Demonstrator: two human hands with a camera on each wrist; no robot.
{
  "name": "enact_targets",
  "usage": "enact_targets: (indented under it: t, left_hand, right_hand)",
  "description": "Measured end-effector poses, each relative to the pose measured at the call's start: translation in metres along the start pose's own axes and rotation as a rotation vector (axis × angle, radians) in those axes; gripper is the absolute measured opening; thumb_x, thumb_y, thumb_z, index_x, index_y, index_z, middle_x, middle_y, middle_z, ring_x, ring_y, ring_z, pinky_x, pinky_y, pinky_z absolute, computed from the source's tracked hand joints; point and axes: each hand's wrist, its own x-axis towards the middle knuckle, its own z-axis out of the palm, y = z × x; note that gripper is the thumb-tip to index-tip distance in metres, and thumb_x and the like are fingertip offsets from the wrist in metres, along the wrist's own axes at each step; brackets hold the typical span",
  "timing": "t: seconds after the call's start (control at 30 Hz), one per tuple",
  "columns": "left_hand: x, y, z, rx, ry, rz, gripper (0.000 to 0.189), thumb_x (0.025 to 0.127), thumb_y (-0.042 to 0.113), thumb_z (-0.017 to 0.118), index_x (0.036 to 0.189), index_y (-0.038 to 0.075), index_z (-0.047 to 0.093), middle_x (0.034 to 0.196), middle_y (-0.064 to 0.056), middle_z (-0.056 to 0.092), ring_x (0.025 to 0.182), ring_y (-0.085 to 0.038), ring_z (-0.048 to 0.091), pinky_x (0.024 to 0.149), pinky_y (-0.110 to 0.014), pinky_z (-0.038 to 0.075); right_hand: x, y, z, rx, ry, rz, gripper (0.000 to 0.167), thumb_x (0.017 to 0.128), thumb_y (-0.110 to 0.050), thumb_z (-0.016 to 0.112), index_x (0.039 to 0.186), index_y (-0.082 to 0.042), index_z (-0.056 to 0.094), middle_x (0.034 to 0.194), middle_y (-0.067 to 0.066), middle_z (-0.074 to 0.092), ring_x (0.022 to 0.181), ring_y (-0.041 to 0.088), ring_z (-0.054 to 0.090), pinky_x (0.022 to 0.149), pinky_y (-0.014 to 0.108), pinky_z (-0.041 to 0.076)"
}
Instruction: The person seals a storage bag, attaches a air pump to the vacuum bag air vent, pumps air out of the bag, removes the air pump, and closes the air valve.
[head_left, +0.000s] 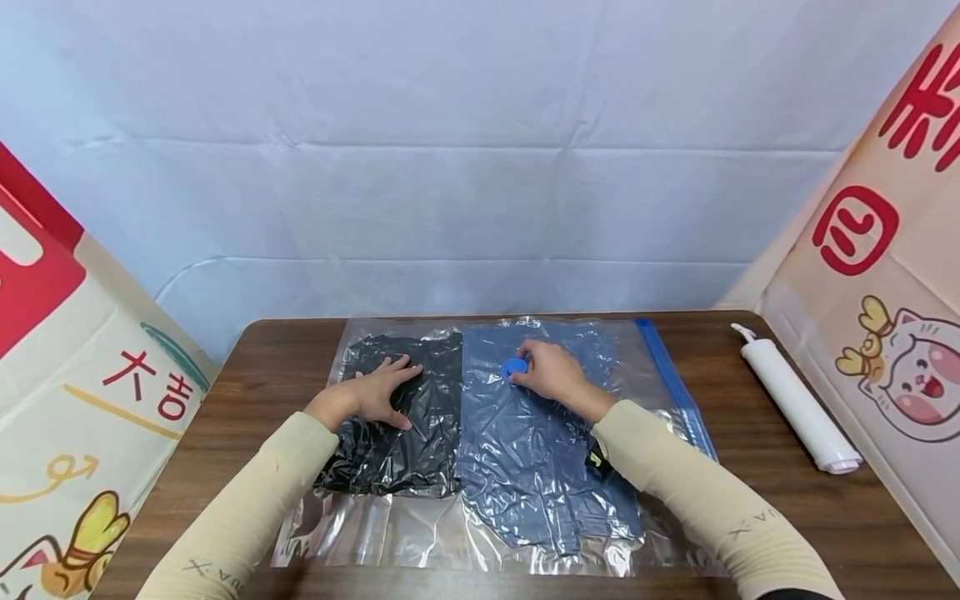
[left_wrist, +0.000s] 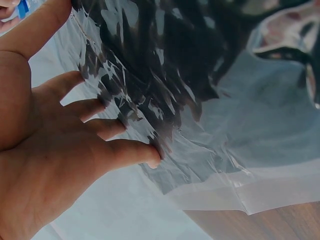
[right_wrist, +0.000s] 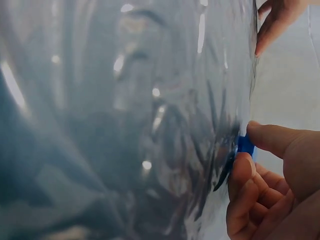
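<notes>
A clear plastic vacuum storage bag [head_left: 420,533] lies flat across the table. Inside it, a black folded garment [head_left: 435,450] fills the left part and a blue garment [head_left: 517,467] the right. My left hand [head_left: 378,392] rests with spread fingers on the film over the black garment; the left wrist view shows its fingertips [left_wrist: 150,155] against the wrinkled plastic. With thumb and fingers, my right hand [head_left: 558,373] pinches the round blue valve cap [head_left: 513,367] on the bag over the blue garment. The right wrist view shows the cap [right_wrist: 245,144] between thumb and forefinger.
A blue zip strip [head_left: 667,367] runs along the bag's right side, partly hidden by my right sleeve. A white hand pump [head_left: 798,404] lies on the brown table [head_left: 247,392] at the right. White cloth [head_left: 480,200] hangs behind, with printed panels at both sides.
</notes>
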Motion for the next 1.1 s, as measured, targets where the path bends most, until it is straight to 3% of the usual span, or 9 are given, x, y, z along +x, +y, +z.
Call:
enact_targets:
  t: [0.37,0.53,0.7,0.93,1.1]
  left_hand:
    - [0.001,-0.001,0.001,0.003,0.007,0.001,0.097,0.088,0.035,0.082,0.163,0.013,0.024,0.169,-0.019,0.005,0.154,-0.045,0.0,0.109,-0.082,0.008]
    - [0.002,-0.003,0.001,0.009,0.012,0.008,0.097,0.088,0.035,0.082,0.163,0.013,0.024,0.169,-0.019,0.005,0.154,-0.046,0.0,0.108,-0.082,0.008]
    - [0.002,-0.002,0.002,0.007,0.011,0.004,0.097,0.088,0.036,0.082,0.163,0.013,0.024,0.169,-0.019,0.005,0.154,-0.046,0.0,0.109,-0.082,0.008]
    - [0.003,-0.003,0.003,0.002,0.016,0.004,0.097,0.088,0.035,0.082,0.163,0.013,0.024,0.17,-0.018,0.005,0.154,-0.045,0.0,0.109,-0.082,0.008]
    - [0.004,-0.004,0.003,0.004,0.017,0.005,0.098,0.088,0.036,0.082,0.163,0.015,0.024,0.17,-0.017,0.004,0.154,-0.044,0.0,0.109,-0.082,0.008]
  right_hand:
    - [0.0,0.009,0.006,0.085,0.008,-0.023,0.046,0.09,-0.032,0.08,0.123,-0.005,0.065,0.074,0.001,0.06,0.06,0.014,0.054,0.053,0.029,0.042]
    - [0.001,0.019,0.007,0.157,0.002,-0.099,0.052,0.089,-0.03,0.082,0.129,-0.004,0.06,0.072,0.001,0.058,0.058,0.014,0.051,0.055,0.029,0.041]
    - [0.001,0.024,0.008,0.21,-0.001,-0.169,0.041,0.093,-0.024,0.078,0.125,-0.004,0.062,0.071,0.0,0.056,0.058,0.013,0.049,0.057,0.03,0.04]
    - [0.002,0.026,0.01,0.215,-0.004,-0.148,0.038,0.094,-0.022,0.077,0.124,-0.004,0.064,0.072,0.001,0.057,0.059,0.014,0.05,0.058,0.03,0.041]
    - [0.004,0.029,0.009,0.231,-0.021,-0.148,0.045,0.092,-0.025,0.079,0.127,-0.003,0.063,0.073,0.0,0.057,0.061,0.013,0.051,0.059,0.029,0.042]
